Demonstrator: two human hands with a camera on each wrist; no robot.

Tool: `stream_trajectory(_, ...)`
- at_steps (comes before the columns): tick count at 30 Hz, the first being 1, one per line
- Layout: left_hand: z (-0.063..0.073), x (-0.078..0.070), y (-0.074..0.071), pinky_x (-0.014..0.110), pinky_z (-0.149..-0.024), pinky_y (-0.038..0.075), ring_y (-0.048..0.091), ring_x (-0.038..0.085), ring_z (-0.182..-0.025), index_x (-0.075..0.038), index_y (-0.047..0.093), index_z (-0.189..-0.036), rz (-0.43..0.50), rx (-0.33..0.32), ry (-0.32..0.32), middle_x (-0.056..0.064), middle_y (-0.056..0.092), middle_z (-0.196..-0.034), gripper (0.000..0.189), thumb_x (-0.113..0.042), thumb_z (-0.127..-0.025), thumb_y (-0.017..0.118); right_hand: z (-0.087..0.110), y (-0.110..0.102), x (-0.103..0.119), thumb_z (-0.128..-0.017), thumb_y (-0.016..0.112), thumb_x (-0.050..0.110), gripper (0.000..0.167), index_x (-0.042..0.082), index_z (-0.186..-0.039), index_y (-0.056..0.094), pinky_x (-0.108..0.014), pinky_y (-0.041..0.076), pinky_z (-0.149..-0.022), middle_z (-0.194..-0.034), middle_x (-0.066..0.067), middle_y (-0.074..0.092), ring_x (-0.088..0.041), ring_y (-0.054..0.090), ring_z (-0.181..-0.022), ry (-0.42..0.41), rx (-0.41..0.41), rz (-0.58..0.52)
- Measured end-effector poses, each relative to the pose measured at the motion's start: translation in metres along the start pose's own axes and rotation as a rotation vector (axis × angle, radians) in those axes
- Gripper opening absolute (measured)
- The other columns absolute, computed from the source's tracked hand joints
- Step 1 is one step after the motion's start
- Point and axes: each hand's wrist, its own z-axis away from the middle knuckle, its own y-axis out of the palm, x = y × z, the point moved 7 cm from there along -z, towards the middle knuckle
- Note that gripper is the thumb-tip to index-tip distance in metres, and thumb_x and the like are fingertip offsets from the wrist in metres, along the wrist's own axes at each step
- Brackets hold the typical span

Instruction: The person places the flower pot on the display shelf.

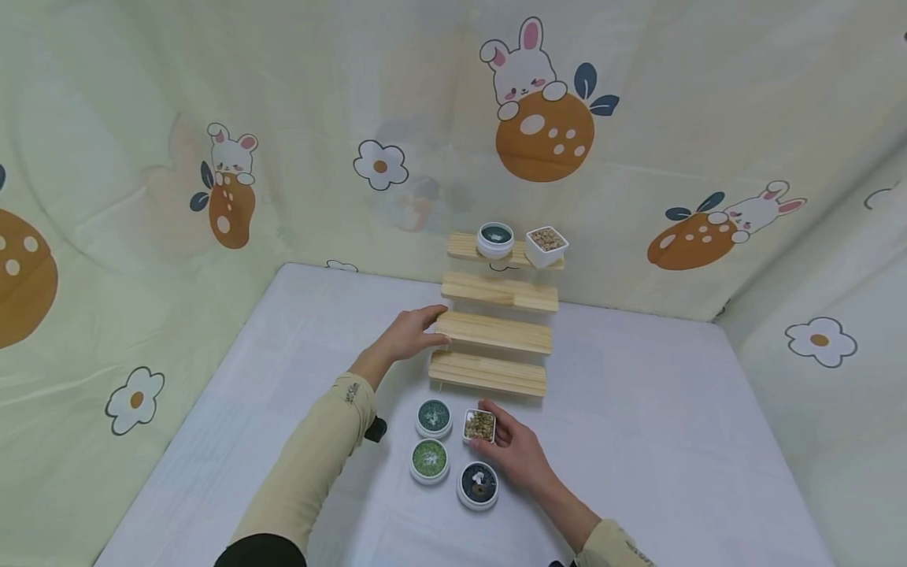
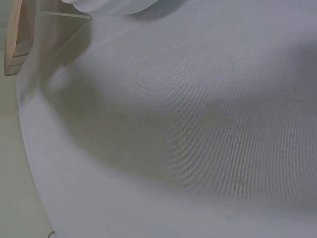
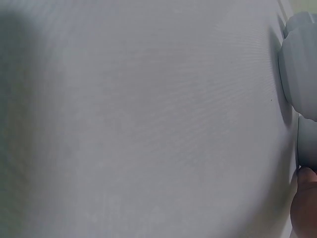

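Observation:
A stepped wooden shelf stands at the back middle of the white table. My left hand is at the left end of one of its middle boards, thumb in front and fingers behind, gripping it. Near the front, my right hand holds a small square white pot by its right side, between thumb and fingers. Its top is filled with brownish-green bits. Close by stand a round white pot with dark green filling, a bright green one and a near-black one.
On the top board sit a round white pot with dark filling and a square white pot with tan pebbles. A patterned curtain hangs right behind the shelf. The white tablecloth stretches out on both sides.

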Motion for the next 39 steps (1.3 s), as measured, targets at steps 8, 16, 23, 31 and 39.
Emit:
stream_trajectory(8,-0.001,0.0,0.001,0.037,-0.112,0.039,0.046,0.029,-0.134,-0.001,0.042,-0.146,0.014,0.006,-0.008,0.016,0.046,-0.147,0.07,-0.032,-0.091,0.071,-0.002,-0.004,-0.007,-0.08,0.081,0.008,0.065,0.005,-0.14,0.054,-0.03,0.049,-0.099,-0.137,-0.015,0.057,-0.027,0.058,-0.121,-0.005,0.012,0.02)
stream_trajectory(16,-0.001,0.0,0.0,0.037,-0.112,0.039,0.046,0.029,-0.134,-0.001,0.042,-0.146,0.006,0.005,-0.009,0.017,0.046,-0.147,0.069,-0.033,-0.091,0.07,-0.001,-0.009,0.009,-0.079,0.082,0.013,0.067,0.007,-0.14,0.054,-0.027,0.05,-0.097,-0.138,-0.014,0.056,-0.028,0.058,-0.121,-0.075,0.04,0.019)
stream_trajectory(23,0.0,0.0,0.0,0.037,-0.112,0.038,0.045,0.029,-0.135,-0.001,0.042,-0.146,0.029,0.007,-0.01,0.017,0.046,-0.147,0.07,-0.034,-0.091,0.07,-0.002,-0.015,0.031,-0.081,0.08,0.012,0.068,0.004,-0.142,0.05,-0.029,0.05,-0.097,-0.142,-0.016,0.052,-0.03,0.054,-0.125,-0.103,0.043,0.001)
stream_trajectory(31,0.0,0.001,-0.001,0.037,-0.112,0.038,0.046,0.029,-0.134,-0.002,0.042,-0.146,0.023,0.003,-0.014,0.017,0.047,-0.146,0.07,-0.033,-0.091,0.071,-0.01,-0.022,0.051,-0.082,0.081,0.017,0.071,0.009,-0.144,0.049,-0.027,0.049,-0.098,-0.144,-0.01,0.05,-0.025,0.051,-0.129,-0.08,-0.003,0.038)
stream_trajectory(39,-0.001,0.002,0.001,0.036,-0.112,0.038,0.046,0.027,-0.134,-0.002,0.043,-0.146,-0.011,0.003,-0.018,0.015,0.047,-0.146,0.069,-0.033,-0.091,0.071,-0.018,-0.024,0.066,-0.083,0.08,0.018,0.069,0.009,-0.143,0.049,-0.027,0.051,-0.094,-0.144,-0.014,0.05,-0.025,0.052,-0.128,-0.05,-0.053,0.004)
